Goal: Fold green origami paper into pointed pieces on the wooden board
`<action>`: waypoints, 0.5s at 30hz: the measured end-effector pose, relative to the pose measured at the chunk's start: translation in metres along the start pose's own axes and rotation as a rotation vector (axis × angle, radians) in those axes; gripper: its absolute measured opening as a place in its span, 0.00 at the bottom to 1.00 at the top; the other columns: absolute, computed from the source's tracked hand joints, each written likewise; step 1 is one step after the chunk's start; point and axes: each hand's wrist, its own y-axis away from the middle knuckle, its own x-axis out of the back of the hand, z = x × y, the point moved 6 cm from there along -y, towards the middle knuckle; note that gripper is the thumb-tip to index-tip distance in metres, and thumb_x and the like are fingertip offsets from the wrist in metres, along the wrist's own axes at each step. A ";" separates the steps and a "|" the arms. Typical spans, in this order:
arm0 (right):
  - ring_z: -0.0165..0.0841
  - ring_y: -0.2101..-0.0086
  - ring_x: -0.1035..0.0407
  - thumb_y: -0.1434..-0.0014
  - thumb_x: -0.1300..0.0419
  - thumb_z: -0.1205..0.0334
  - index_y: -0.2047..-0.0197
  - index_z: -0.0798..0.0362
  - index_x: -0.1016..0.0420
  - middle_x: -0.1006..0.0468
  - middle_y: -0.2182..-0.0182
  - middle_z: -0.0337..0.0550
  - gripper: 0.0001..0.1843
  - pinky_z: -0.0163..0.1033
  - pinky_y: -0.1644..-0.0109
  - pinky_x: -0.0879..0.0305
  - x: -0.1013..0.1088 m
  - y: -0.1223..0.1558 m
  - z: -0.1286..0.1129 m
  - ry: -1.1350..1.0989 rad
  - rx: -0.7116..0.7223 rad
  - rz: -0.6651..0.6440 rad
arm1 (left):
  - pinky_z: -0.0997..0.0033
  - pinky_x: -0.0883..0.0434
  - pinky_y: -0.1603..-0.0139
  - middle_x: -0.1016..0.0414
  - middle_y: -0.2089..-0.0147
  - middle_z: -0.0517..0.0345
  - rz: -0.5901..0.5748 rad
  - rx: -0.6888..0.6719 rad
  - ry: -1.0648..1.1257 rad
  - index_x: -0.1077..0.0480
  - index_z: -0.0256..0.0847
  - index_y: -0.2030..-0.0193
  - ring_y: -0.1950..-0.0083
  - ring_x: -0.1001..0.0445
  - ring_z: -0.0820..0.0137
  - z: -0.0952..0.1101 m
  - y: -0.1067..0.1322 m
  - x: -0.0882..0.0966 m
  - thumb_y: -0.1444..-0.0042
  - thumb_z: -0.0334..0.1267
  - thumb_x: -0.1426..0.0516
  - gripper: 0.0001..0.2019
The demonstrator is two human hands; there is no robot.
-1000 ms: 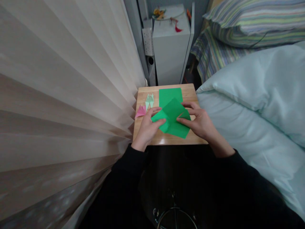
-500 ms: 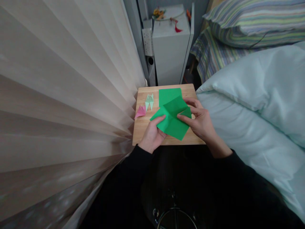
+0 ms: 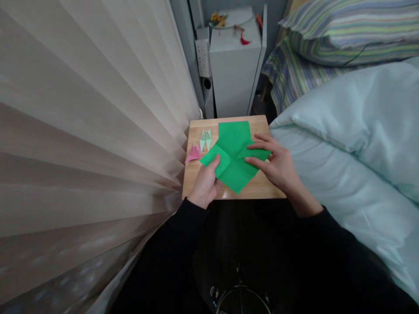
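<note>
Left hand [image 3: 206, 181]: thumb on top, fingers curled beneath, clamping left side of creased bright-green paper sheet [image 3: 237, 174]. Right hand [image 3: 278, 162]: thumb and forefinger spread apart over sheet's right side; contact unclear. Sheet above pale wooden tabletop [image 3: 258, 126], overlapping flat green square paper [image 3: 234, 129] in view. Pale-green folded paper figure [image 3: 205, 136], pink folded paper figure [image 3: 194, 152] at left.

Head view looks forward and down, apparently near the hands [image 3: 204, 182] [image 3: 279, 165].
</note>
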 end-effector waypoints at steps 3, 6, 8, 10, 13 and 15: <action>0.47 0.51 0.22 0.48 0.24 0.53 0.50 0.47 0.16 0.16 0.51 0.47 0.22 0.53 0.48 0.24 -0.002 0.001 0.003 -0.068 -0.102 -0.023 | 0.52 0.22 0.37 0.17 0.43 0.46 0.002 0.020 0.052 0.24 0.40 0.42 0.42 0.18 0.58 0.002 -0.002 0.002 0.33 0.38 0.39 0.14; 0.42 0.62 0.22 0.50 0.23 0.52 0.52 0.47 0.16 0.15 0.59 0.43 0.22 0.48 0.57 0.23 -0.002 0.002 0.004 -0.086 -0.131 -0.031 | 0.52 0.24 0.34 0.18 0.41 0.46 -0.004 0.020 0.077 0.25 0.39 0.41 0.40 0.19 0.58 0.004 -0.004 0.004 0.32 0.38 0.40 0.15; 0.40 0.65 0.22 0.51 0.23 0.52 0.54 0.48 0.16 0.15 0.62 0.42 0.21 0.47 0.59 0.23 -0.003 0.001 0.005 -0.106 -0.141 -0.042 | 0.52 0.24 0.34 0.18 0.40 0.46 -0.012 0.014 0.084 0.25 0.40 0.40 0.39 0.19 0.58 0.005 -0.008 0.006 0.32 0.38 0.40 0.16; 0.39 0.66 0.22 0.51 0.23 0.53 0.56 0.49 0.16 0.15 0.63 0.42 0.20 0.47 0.59 0.23 -0.003 0.000 0.007 -0.129 -0.159 -0.057 | 0.53 0.24 0.35 0.18 0.40 0.46 -0.011 0.012 0.080 0.26 0.40 0.40 0.39 0.19 0.58 0.004 -0.012 0.009 0.32 0.39 0.39 0.16; 0.40 0.64 0.21 0.51 0.23 0.55 0.57 0.50 0.15 0.14 0.63 0.43 0.19 0.49 0.55 0.23 -0.001 0.000 0.010 -0.137 -0.172 -0.046 | 0.52 0.22 0.37 0.19 0.40 0.44 -0.005 -0.003 0.027 0.25 0.40 0.41 0.40 0.19 0.57 0.005 -0.017 0.015 0.34 0.41 0.38 0.16; 0.41 0.63 0.20 0.50 0.24 0.56 0.59 0.50 0.15 0.14 0.63 0.43 0.15 0.50 0.52 0.24 0.003 -0.001 0.009 -0.098 -0.155 -0.008 | 0.52 0.24 0.35 0.21 0.38 0.44 -0.001 -0.117 -0.084 0.27 0.41 0.40 0.36 0.22 0.56 0.016 -0.018 0.019 0.33 0.43 0.38 0.18</action>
